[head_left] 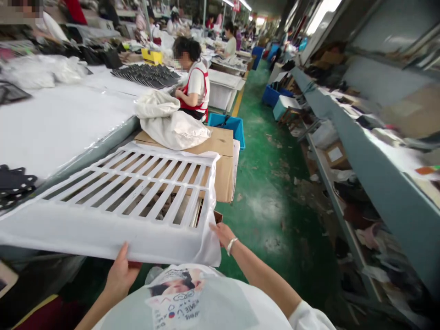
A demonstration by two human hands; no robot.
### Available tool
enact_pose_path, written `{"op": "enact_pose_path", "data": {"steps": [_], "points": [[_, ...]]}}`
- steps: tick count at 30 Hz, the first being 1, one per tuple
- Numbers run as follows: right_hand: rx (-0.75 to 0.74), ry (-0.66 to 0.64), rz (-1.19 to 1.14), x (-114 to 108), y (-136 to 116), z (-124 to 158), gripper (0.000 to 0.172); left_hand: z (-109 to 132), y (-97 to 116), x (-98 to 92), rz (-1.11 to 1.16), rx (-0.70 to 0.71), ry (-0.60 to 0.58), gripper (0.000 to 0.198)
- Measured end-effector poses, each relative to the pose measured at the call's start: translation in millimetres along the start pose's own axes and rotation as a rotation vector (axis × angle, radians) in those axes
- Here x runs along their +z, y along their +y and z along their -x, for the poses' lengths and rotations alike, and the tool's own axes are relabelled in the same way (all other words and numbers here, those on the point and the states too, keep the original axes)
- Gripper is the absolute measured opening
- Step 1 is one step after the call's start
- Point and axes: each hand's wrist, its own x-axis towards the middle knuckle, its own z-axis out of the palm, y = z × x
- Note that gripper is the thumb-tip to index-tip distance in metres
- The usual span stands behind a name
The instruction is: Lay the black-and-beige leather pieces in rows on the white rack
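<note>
A large white slatted plastic tray (103, 229), partly wrapped in thin white film, is held flat in front of me. My left hand (121, 271) grips its near edge from below, thumb on top. My right hand (222, 233) holds the tray's near right corner, fingers partly hidden behind the film; a bracelet is on that wrist. The tray's far end rests over a cardboard box (220, 160).
A long white-covered worktable (51, 123) runs along my left with black pieces (13, 183) on it. A stuffed white bag (168, 121) lies on the box. A seated co-worker (194, 80) works ahead. Blue bins (230, 124), a green floor aisle and grey shelving (360, 151) lie to the right.
</note>
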Motion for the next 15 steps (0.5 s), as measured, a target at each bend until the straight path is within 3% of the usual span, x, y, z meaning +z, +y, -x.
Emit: {"op": "enact_pose_path", "data": {"steps": [3, 7, 12, 15], "points": [[-0.132, 0.041, 0.061, 14.8, -8.4, -0.3, 0.024, 35.4, -22.4, 33.1, 0.155, 0.018, -0.046, 0.036], [-0.262, 0.044, 0.02, 15.1, -0.9, 6.7, 0.025, 67.6, -49.1, 66.5, -0.018, -0.116, -0.12, 0.035], [-0.183, 0.071, -0.074, 2.1, 35.4, 8.5, 0.035, 66.4, -72.4, 87.8, -0.08, -0.186, -0.074, 0.033], [-0.107, 0.058, -0.157, 7.4, 51.5, 8.9, 0.039, 54.5, -79.3, 90.5, -0.093, -0.231, -0.073, 0.034]]}}
